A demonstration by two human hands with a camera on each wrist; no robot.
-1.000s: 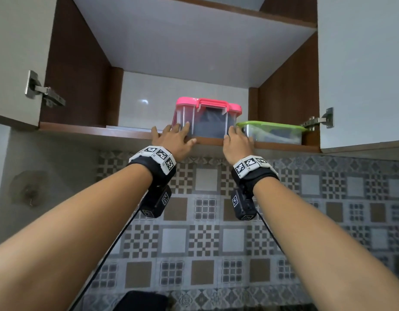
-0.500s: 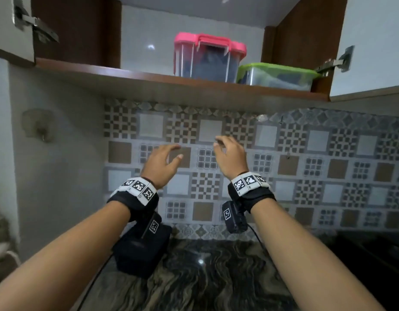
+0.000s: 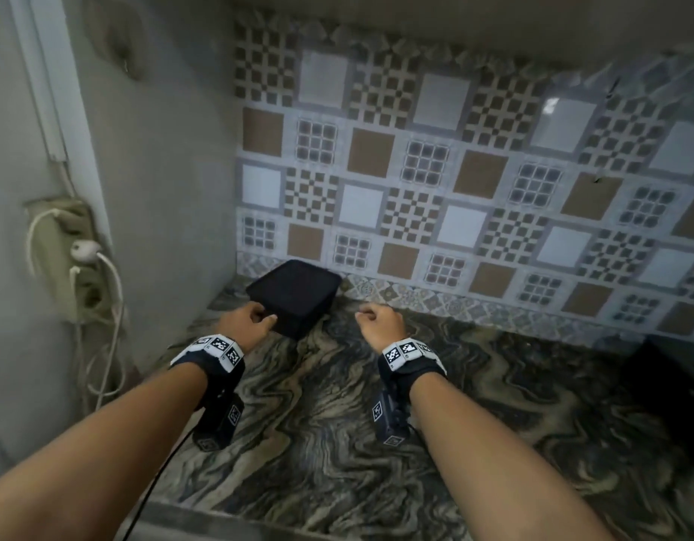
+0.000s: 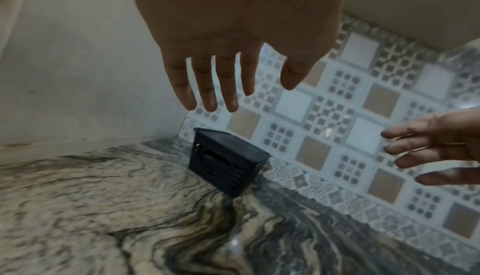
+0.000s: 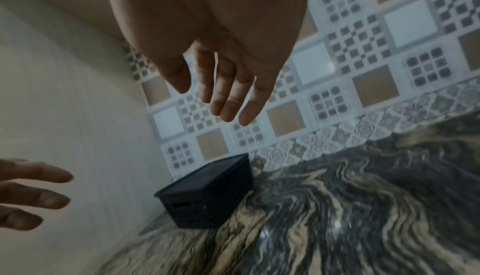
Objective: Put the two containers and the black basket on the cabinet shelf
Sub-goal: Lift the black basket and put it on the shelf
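Observation:
The black basket (image 3: 294, 296) stands on the marbled counter (image 3: 337, 443) in the back left corner, against the tiled wall; its latticed side shows in the left wrist view (image 4: 223, 166) and it appears again in the right wrist view (image 5: 207, 193). My left hand (image 3: 255, 318) hovers at the basket's near left edge, fingers straight and spread (image 4: 207, 88), holding nothing. To the basket's right my right hand (image 3: 376, 320) hangs above the counter, fingers relaxed (image 5: 228, 98) and empty. Neither hand touches the basket in the wrist views. Both containers and the cabinet shelf are out of view.
A patterned tile backsplash (image 3: 454, 189) runs behind the counter. On the plain left wall (image 3: 162, 189) sit a socket strip with white plugs and cables (image 3: 87, 259). A dark object (image 3: 673, 384) stands at the counter's right edge.
Both hands came down from the pink-lidded container on the shelf to counter height near the black basket. The view tilted down, so shelf and containers dropped out of sight.

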